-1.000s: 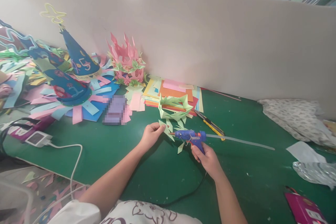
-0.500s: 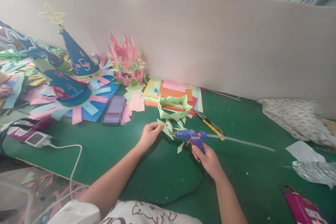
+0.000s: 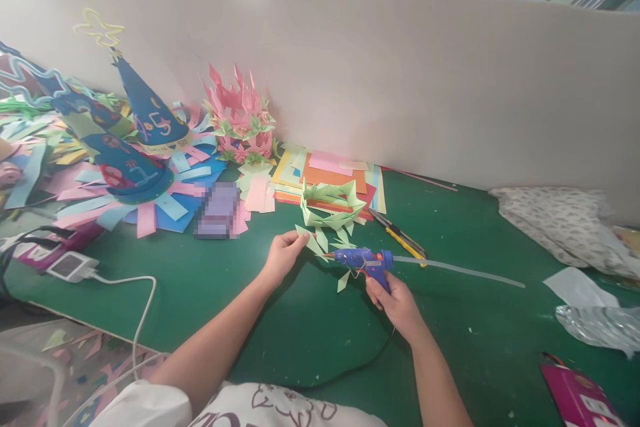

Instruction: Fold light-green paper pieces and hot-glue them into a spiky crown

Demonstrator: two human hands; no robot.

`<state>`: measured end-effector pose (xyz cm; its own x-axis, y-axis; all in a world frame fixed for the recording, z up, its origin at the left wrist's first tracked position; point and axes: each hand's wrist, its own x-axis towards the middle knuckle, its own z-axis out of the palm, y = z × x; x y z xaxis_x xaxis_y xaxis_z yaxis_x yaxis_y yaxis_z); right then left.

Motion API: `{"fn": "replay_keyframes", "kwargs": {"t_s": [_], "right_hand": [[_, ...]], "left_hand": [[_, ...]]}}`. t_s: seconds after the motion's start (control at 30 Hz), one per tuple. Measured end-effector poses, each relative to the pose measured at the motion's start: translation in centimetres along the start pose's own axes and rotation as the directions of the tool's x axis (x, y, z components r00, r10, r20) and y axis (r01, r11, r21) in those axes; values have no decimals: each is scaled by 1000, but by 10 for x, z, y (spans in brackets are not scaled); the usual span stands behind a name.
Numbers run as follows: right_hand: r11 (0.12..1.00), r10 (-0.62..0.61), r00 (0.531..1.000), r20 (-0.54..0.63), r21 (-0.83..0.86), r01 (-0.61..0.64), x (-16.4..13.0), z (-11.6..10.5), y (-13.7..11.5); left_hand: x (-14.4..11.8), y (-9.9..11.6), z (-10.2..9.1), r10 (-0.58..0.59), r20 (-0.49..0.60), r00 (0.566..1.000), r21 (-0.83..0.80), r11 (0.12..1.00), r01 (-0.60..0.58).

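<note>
You had bright, even daylight over the whole bench, coming mostly from the windows behind the grey partition [image 3: 400, 80], where the glass blew out to white. Shadows were soft: a faint one lay on the green table [image 3: 280, 340] under your left forearm. The foil bag [image 3: 595, 330] at the right edge caught a dull glare. Your wide lens bowed the partition's top line and stretched the corners. Focus held at centre; one small patch on the table was pixelated.

pale outlined digits "4 5" on the upright dark blue paper cone hat [image 3: 149, 112], a "1" on the tipped blue cone hat [image 3: 131, 170] just below it — other markings too small to read
</note>
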<state>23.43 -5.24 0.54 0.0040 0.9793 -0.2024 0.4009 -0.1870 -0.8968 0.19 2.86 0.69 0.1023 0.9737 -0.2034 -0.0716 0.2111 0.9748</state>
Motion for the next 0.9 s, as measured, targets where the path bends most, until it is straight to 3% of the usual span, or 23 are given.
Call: {"fn": "replay_keyframes", "kwargs": {"t_s": [0.73, 0.9], "right_hand": [[999, 39, 999, -9, 3, -39, -2, -8, 9], [992, 50, 991, -121, 120, -35, -2, -13, 12]], "left_hand": [[5, -6, -5, 12, -22, 1000, 14, 1000, -12], [5, -6, -5, 41, -6, 999, -14, 999, -41]]}}
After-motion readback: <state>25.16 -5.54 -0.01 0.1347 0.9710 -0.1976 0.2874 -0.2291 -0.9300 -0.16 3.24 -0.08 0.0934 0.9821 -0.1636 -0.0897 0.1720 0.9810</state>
